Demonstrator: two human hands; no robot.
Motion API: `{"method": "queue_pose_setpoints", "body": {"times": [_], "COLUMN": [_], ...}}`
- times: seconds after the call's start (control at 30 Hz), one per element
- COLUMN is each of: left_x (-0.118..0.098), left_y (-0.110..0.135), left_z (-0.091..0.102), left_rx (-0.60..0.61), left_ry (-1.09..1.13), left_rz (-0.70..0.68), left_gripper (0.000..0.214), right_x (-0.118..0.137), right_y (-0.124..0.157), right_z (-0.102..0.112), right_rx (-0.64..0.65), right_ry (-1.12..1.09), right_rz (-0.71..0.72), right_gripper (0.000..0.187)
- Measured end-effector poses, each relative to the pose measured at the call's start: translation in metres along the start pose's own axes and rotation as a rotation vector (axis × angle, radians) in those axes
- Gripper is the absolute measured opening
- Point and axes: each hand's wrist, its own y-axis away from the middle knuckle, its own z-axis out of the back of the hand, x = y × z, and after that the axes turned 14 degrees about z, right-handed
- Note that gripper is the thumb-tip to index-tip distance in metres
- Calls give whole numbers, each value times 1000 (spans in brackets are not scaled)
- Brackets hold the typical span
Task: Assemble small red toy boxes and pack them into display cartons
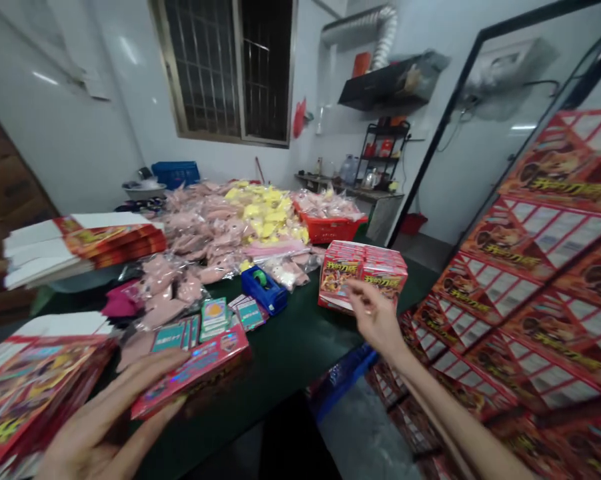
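Note:
My left hand (pixel 105 420) lies low at the front left, fingers stretched along the near side of a red printed carton (pixel 193 377) that rests on the dark green table (pixel 290 353). My right hand (pixel 375 317) reaches out over the table's right end, fingers loosely spread and holding nothing, just in front of a block of finished red boxes (pixel 363 273). Small teal card packs (pixel 215 317) lie between the carton and a blue tape dispenser (pixel 263 288).
Flat red cartons are stacked at the front left (pixel 25 393) and back left (pixel 90 243). Bagged pink and yellow items (pixel 230 220) heap across the table's far side beside a red basket (pixel 330 227). A tall wall of stacked red boxes (pixel 545 267) fills the right.

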Motion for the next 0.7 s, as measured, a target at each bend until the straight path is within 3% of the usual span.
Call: {"method": "queue_pose_setpoints", "body": {"times": [0.07, 0.13, 0.23, 0.3, 0.4, 0.5, 0.6, 0.7], "left_x": [-38, -76, -119, -135, -141, -134, -124, -117], "left_y": [-26, -56, -99, -122, -147, -166, -182, -197], "left_z": [-26, -59, -117, -155, -206, -239, -250, -248], "left_rx": [38, 132, 257, 311, 393, 432, 463, 514], "left_ry": [128, 274, 460, 508, 505, 489, 467, 438], "left_rz": [-79, -231, -377, -449, -512, -521, -522, -530], "left_gripper": [41, 38, 35, 34, 35, 34, 35, 35], "right_x": [-42, -79, -117, -131, -139, -143, -147, -152], "right_y": [-23, -40, -49, -49, -45, -41, -39, -38], "right_z": [27, 43, 54, 57, 60, 63, 65, 66], "right_rx": [9, 137, 274, 316, 346, 348, 336, 329], "right_ry": [331, 613, 752, 759, 782, 795, 798, 791], "right_rz": [124, 157, 148, 158, 186, 217, 235, 246], "right_gripper": [31, 38, 36, 34, 35, 36, 36, 37]}}
